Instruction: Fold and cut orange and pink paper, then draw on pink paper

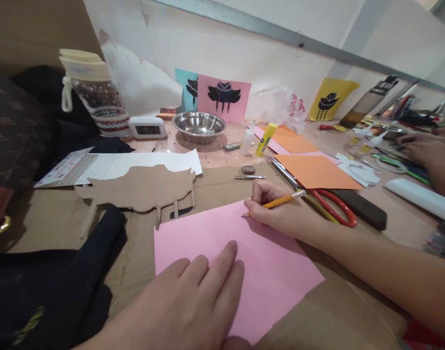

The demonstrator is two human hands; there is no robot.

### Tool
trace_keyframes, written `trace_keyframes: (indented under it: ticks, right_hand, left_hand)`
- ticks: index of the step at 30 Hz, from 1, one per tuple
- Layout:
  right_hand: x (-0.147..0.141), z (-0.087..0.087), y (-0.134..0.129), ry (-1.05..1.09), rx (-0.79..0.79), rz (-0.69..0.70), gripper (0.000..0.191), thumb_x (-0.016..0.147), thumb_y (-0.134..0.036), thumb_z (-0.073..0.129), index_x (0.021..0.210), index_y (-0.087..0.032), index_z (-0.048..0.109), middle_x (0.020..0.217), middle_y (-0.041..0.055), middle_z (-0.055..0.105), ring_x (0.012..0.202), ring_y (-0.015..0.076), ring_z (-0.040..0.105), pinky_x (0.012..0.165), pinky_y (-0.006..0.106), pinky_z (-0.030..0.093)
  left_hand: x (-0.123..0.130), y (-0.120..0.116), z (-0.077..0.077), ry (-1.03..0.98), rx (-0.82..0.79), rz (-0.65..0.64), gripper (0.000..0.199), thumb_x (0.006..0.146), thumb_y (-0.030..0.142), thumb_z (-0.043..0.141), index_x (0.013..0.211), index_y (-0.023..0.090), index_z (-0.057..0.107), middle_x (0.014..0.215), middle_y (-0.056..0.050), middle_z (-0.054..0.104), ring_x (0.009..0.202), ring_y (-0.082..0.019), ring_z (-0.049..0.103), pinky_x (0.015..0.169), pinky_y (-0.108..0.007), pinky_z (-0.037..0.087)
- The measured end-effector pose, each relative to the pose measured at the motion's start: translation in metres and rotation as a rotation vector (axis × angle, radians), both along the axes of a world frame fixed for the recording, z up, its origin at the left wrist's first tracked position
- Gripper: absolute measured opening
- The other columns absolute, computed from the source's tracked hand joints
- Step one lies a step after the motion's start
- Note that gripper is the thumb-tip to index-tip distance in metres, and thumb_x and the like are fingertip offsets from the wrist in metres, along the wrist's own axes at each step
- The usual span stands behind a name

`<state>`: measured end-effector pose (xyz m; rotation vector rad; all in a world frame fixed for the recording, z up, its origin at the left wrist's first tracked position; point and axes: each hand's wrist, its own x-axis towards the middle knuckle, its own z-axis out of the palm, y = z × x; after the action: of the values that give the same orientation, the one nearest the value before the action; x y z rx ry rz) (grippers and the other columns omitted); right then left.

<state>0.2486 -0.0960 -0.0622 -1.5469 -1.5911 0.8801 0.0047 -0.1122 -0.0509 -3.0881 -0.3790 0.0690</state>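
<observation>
A pink sheet of paper (273, 262) lies on brown cardboard in front of me. My left hand (193, 296) rests flat on its lower left part, fingers stretched out. Near the sheet's upper edge, my right hand (273, 204) grips a yellow pencil (280, 200), its tip at the paper. Faint lines may be on the sheet, too pale to make out. Left of the sheet's top lies a cardboard animal-shaped cutout (142, 189) with thin legs. Beyond my right hand are a small brown stone-like lump (248, 169) and tweezers (250, 177).
Red-handled scissors (335, 206) and orange paper (317, 171) lie right of my right hand. A glue stick (266, 139), metal bowl (199, 127), digital clock (147, 128) and tumbler (98, 97) stand behind. Black cloth (62, 287) lies at left. Another person's hands (426, 150) are at far right.
</observation>
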Motion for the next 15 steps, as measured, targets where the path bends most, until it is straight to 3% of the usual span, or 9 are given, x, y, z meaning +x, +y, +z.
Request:
trace_keyframes:
  ticks: [10, 15]
  right_hand:
    - [-0.003, 0.006, -0.001, -0.004, -0.023, -0.017, 0.030, 0.085, -0.031, 0.064, 0.067, -0.022, 0.042, 0.054, -0.0072, 0.047, 0.049, 0.0093, 0.045, 0.049, 0.024, 0.038]
    - [-0.004, 0.006, -0.002, 0.007, -0.037, -0.031, 0.031, 0.083, -0.031, 0.065, 0.066, -0.023, 0.040, 0.053, -0.0071, 0.046, 0.048, 0.0099, 0.043, 0.050, 0.026, 0.040]
  left_hand:
    - [0.000, 0.002, 0.002, 0.008, -0.019, 0.011, 0.054, 0.100, 0.048, 0.044, 0.141, 0.013, 0.051, 0.144, -0.021, 0.054, 0.086, -0.029, 0.072, 0.065, -0.039, 0.058]
    - [0.001, 0.000, -0.001, 0.011, 0.045, -0.007, 0.042, 0.098, 0.019, 0.045, 0.138, 0.013, 0.052, 0.142, -0.020, 0.056, 0.073, -0.023, 0.071, 0.056, -0.032, 0.055]
